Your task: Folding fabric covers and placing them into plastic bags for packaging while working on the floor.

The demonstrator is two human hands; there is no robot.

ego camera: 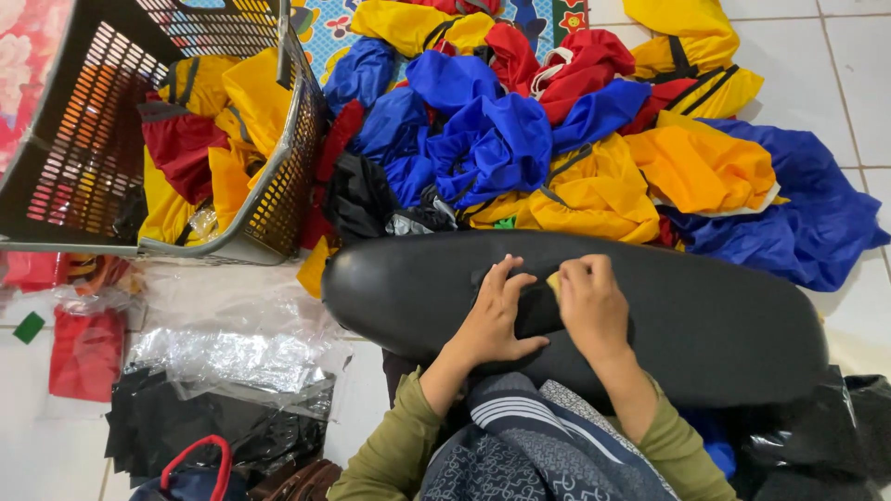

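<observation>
A long black padded board (724,325) lies across my lap. On it rests a small folded black fabric piece (535,308). My left hand (497,315) presses flat on its left side, fingers spread. My right hand (592,306) is curled over its right edge, pinching the fabric where a bit of yellow shows between the two hands.
A heap of blue, yellow and red nylon garments (557,139) lies beyond the board. A grey laundry basket (278,186) with more garments stands at upper left. Clear plastic bags (232,343), black bags (213,417) and a red packed item (85,353) lie at left.
</observation>
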